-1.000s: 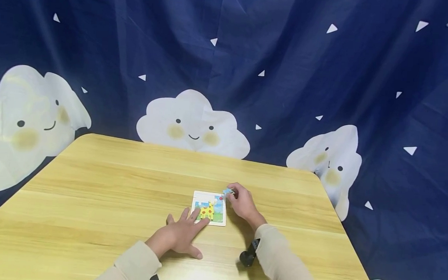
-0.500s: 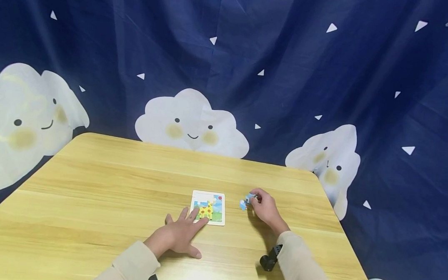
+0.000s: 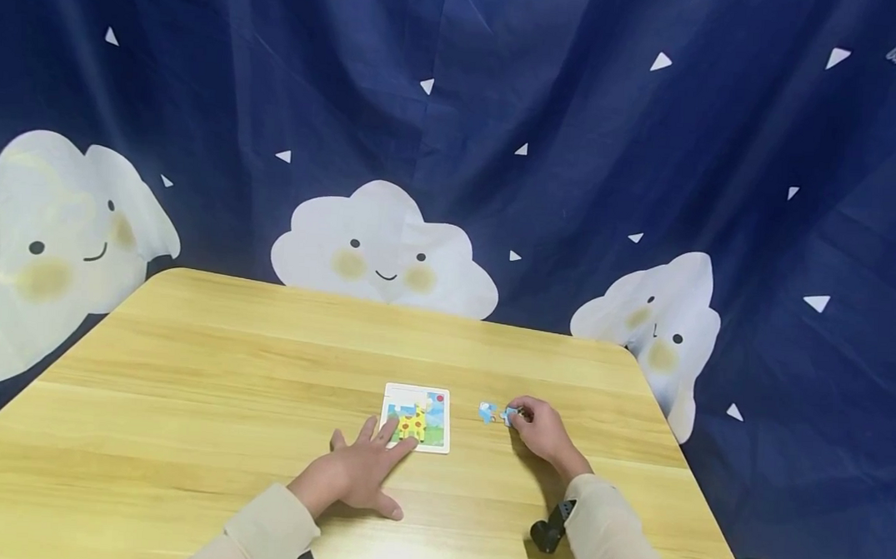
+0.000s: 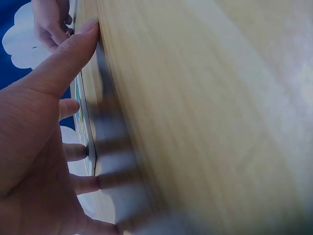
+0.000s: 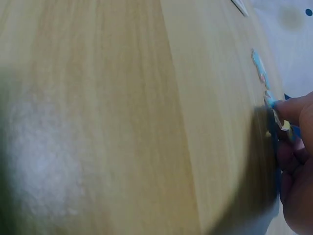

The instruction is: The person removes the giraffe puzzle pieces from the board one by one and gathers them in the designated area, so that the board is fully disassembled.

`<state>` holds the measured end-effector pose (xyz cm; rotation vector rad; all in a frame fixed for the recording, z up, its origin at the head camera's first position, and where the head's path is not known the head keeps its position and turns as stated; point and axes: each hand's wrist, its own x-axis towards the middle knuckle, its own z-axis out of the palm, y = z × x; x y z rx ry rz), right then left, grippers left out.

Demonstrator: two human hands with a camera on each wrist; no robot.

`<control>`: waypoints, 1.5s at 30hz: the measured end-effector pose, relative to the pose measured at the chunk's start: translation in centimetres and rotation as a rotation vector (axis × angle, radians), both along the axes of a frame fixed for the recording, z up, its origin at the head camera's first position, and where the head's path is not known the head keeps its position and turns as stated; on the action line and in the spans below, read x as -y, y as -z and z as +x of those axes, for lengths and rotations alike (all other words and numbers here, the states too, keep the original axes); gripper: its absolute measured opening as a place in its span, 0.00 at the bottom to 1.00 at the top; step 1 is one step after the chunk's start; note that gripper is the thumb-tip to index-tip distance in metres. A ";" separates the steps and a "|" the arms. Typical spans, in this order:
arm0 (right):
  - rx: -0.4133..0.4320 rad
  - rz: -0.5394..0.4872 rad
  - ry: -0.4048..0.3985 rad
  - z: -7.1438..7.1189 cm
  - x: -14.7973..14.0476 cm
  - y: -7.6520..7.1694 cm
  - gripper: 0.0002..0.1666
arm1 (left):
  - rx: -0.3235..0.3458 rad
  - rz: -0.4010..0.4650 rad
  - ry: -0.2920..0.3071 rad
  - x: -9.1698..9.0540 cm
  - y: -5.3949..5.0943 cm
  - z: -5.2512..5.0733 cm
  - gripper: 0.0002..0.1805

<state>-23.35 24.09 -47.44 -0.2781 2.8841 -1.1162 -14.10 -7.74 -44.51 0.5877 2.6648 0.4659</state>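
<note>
A square puzzle board with a white rim and a giraffe picture lies on the table; a white area shows at its upper left. My left hand, fingers spread, rests with its fingertips on the board's lower left. To the board's right, my right hand pinches a blue puzzle piece between thumb and fingers, low at the tabletop. Just left of it lies another blue piece. In the right wrist view the thumb is on the pinched piece, beside the loose piece.
The wooden table reaches back to a dark blue curtain printed with white clouds and small triangles. A black device is strapped at my right wrist.
My right hand has moved right from the board's upper right corner, then slightly toward me, with the piece in its fingers. The loose piece beside it has come into view. My left hand stays put.
</note>
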 end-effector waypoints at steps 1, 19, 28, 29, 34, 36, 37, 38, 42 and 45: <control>-0.008 0.005 -0.001 0.0 0.0 0.0 0.07 | 0.000 0.003 -0.002 0.0 0.0 0.0 0.55; -0.075 -0.048 0.011 0.1 1.1 0.2 0.12 | -0.005 -0.004 0.008 0.2 0.3 0.1 0.55; -0.121 -0.069 -0.051 -0.2 4.1 -0.5 0.12 | -0.005 -0.003 0.004 0.2 0.4 0.1 0.56; -0.118 -0.068 -0.058 -0.3 4.5 -0.6 0.12 | -0.005 -0.004 0.005 0.2 0.4 0.1 0.56; -0.082 -0.034 -0.093 -0.5 6.5 -0.6 0.10 | 0.002 0.002 0.005 0.2 0.3 0.2 0.56; -0.086 -0.021 -0.119 -0.6 7.1 -0.5 0.10 | -0.002 0.003 0.005 0.2 0.3 0.2 0.56; -0.089 -0.020 -0.132 -0.6 7.4 -0.5 0.09 | -0.004 0.004 0.005 0.2 0.2 0.1 0.56; -0.093 -0.020 -0.144 -0.7 7.7 -0.5 0.09 | -0.007 0.004 0.004 0.2 0.2 0.1 0.56; -0.083 -0.016 -0.176 -0.7 8.5 -0.4 0.06 | -0.012 0.002 0.006 0.2 0.2 0.1 0.56; -0.074 -0.008 -0.208 -0.6 9.1 -0.2 0.06 | -0.008 -0.002 0.008 0.2 0.1 0.1 0.56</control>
